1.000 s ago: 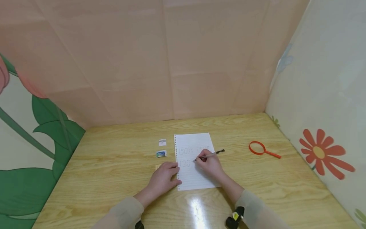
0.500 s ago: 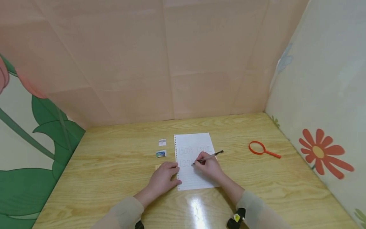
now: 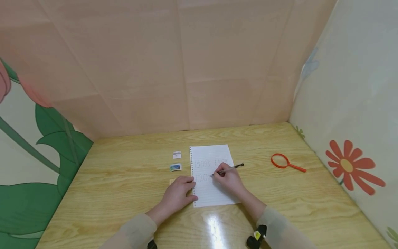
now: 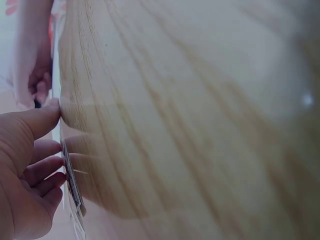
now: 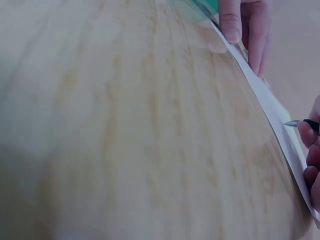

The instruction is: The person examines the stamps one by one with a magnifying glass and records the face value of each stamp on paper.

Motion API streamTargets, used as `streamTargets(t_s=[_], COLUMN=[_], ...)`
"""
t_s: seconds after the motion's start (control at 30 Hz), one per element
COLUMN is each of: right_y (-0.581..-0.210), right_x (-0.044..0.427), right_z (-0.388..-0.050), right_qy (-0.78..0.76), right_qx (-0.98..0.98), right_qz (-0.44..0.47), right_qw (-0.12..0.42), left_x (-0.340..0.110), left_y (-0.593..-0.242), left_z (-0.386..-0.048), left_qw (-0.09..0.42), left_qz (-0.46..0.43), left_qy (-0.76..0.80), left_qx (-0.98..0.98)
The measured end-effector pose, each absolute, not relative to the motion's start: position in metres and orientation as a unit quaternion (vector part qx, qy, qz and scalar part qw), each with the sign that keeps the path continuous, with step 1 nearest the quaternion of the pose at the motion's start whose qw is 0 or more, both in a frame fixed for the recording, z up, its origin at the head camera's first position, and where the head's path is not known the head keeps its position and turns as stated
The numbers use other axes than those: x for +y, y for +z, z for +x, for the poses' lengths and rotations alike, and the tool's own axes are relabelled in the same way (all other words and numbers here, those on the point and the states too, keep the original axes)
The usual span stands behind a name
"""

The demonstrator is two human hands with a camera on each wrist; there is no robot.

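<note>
A sheet of lined paper (image 3: 214, 197) with punched holes down its left side lies mid-table, with faint handwritten numbers and characters on it. In my right hand (image 3: 229, 180) I grip a pen (image 3: 230, 168), its tip at the second written line, just right of "120". The right wrist view shows the pen's tip (image 5: 291, 123) close to the paper. My left hand (image 3: 178, 193) rests at the sheet's left edge, fingers and thumb touching it. Partly under this hand is a small tan piece (image 3: 172, 181), mostly hidden.
Left of the paper lie two small stamp-like pieces, a pale one (image 3: 177, 155) and a blue-green one (image 3: 175, 167). A red magnifying glass (image 3: 281, 161) lies to the right on the wooden table (image 3: 118, 173). Walls stand at the back and both sides.
My right hand with the pen shifted slightly left and down, then back right, making small strokes after "120". My left hand has stayed in place.
</note>
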State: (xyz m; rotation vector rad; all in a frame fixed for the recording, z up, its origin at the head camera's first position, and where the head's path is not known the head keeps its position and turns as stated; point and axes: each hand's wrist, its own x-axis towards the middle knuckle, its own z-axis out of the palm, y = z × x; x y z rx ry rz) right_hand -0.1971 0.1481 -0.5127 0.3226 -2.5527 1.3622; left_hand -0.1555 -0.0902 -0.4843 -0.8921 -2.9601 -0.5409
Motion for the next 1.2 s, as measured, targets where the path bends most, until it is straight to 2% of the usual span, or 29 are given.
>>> streamTargets(t_s=[0.3,0.67,0.93,1.2], right_y=[-0.513,-0.515,-0.511,-0.508], right_x=[0.153,0.164,0.168,0.180], right_z=[-0.191,-0.190,-0.191,-0.196], right_qy=[0.453,0.455,0.488,0.513], right_qx=[-0.877,-0.874,-0.861,-0.842], right_qz=[0.131,0.132,0.105,0.132], right_qw=[0.093,0.110,0.100,0.099], left_x=[-0.090,-0.089,-0.089,-0.089], left_y=[-0.484,-0.483,-0.483,-0.484], left_z=[-0.155,-0.154,-0.154,-0.156], left_qw=[0.003,-0.005,-0.009,-0.006], left_qz=[-0.281,-0.279,-0.278,-0.277], left_qy=[-0.174,-0.166,-0.165,-0.168], left_qx=[-0.944,-0.946,-0.946,-0.946])
